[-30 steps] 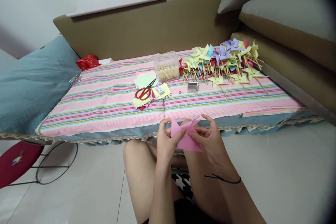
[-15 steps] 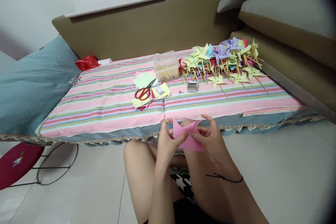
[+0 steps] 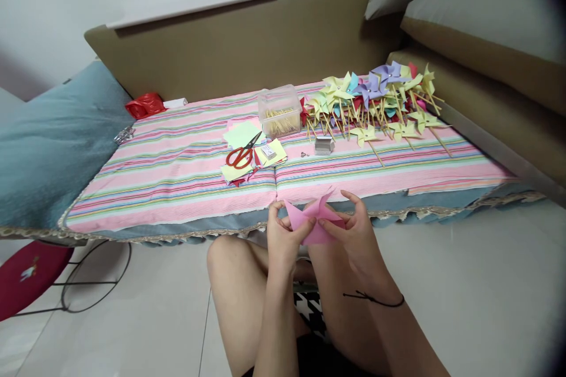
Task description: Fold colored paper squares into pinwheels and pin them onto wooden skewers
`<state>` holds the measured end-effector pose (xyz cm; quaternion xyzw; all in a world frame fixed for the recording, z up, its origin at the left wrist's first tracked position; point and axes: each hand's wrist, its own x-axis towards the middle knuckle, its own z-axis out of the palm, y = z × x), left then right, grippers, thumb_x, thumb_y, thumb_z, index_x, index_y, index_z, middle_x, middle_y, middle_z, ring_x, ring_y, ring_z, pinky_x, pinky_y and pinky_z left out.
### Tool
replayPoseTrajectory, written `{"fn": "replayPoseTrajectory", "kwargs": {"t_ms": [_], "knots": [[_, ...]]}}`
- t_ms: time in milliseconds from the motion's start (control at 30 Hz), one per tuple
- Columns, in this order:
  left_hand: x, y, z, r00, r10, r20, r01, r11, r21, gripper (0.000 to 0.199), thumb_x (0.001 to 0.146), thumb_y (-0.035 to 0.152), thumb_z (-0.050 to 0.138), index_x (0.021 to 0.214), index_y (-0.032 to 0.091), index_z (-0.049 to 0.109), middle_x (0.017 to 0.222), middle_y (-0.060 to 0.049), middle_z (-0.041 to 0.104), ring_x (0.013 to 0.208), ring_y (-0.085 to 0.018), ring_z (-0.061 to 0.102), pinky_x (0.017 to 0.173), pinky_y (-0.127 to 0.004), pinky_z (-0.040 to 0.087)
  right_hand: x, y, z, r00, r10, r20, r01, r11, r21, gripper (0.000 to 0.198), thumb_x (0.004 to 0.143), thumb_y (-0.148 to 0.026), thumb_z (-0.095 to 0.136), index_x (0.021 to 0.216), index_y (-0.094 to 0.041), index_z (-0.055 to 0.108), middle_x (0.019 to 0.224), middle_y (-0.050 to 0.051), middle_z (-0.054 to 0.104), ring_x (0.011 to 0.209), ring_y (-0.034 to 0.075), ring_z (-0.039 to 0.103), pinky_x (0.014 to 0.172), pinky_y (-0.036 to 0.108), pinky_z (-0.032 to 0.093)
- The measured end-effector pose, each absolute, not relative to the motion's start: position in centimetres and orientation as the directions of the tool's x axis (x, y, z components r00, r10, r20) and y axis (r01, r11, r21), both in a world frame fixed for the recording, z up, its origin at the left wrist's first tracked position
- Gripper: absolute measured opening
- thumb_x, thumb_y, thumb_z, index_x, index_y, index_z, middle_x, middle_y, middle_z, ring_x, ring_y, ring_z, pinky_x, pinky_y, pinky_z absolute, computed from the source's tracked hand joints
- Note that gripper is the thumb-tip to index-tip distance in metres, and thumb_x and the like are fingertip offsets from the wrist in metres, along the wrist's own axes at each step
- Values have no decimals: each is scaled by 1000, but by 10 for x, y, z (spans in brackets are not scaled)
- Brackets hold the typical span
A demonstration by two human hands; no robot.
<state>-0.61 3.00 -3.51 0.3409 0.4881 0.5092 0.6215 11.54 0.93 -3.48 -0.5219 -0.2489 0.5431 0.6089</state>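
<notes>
Above my knees I hold a pink paper pinwheel head [image 3: 319,235], its cut corners bent in toward the middle. My left hand [image 3: 283,238] pinches its left part, thumb pressed near the centre. My right hand [image 3: 354,232] grips the right part, thumb also near the centre and the index finger raised off the paper. Beyond my hands, on the striped cloth [image 3: 177,171], lie red-handled scissors [image 3: 241,156] on cut paper squares [image 3: 234,174]. A small open box [image 3: 324,145] stands to the right of them, beside a few tiny metal pieces [image 3: 305,155].
A clear plastic box [image 3: 280,112] of wooden sticks stands at mid-bed. Finished pinwheels [image 3: 371,91] are heaped at the right, with several yellow ones in front. A red plastic bag [image 3: 145,105] lies far left. A red stool [image 3: 30,277] stands on the floor at left.
The pink paper has turned and tilted in my hands, and another corner now stands up at the top. Both thumbs have stayed close to its centre.
</notes>
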Motion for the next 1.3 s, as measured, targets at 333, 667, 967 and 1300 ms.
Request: {"fn": "replayPoseTrajectory", "kwargs": {"t_ms": [333, 667, 967, 1300], "knots": [[-22, 29, -31, 183, 953, -241, -197, 275, 941, 63, 59, 28, 81, 107, 23, 42, 54, 10, 56, 47, -9, 52, 49, -18, 39, 126, 10, -49, 183, 935, -302, -358, -223, -907, 95, 51, -33, 86, 130, -24, 34, 68, -1, 71, 60, 20, 66, 63, 32, 51], [-13, 33, -38, -97, 950, -298, -371, 244, 896, 62, 50, 24, 83, 95, 22, 41, 53, 10, 54, 43, -7, 49, 49, -19, 40, 127, 10, -37, 156, 943, -294, -466, -192, -864, 72, 62, -41, 81, 123, -25, 46, 88, 2, 73, 80, 19, 66, 75, 32, 51], [-1, 31, -33, -363, 874, -322, -508, 104, 855, 60, 49, 24, 82, 89, 23, 38, 66, 8, 56, 52, -8, 55, 55, -21, 43, 108, 10, -41, 329, 930, -163, -404, -17, -914, 20, 65, -33, 79, 75, -21, 67, 79, 1, 68, 74, 16, 62, 73, 31, 51], [11, 28, -42, -532, 815, -229, -345, 38, 938, 53, 57, 23, 78, 94, 22, 40, 67, 8, 49, 53, -7, 49, 52, -19, 41, 95, 5, -35, 514, 800, 308, 103, 299, -949, 7, 76, -16, 66, 79, -21, 70, 83, 3, 68, 80, 18, 64, 76, 36, 53]]}}
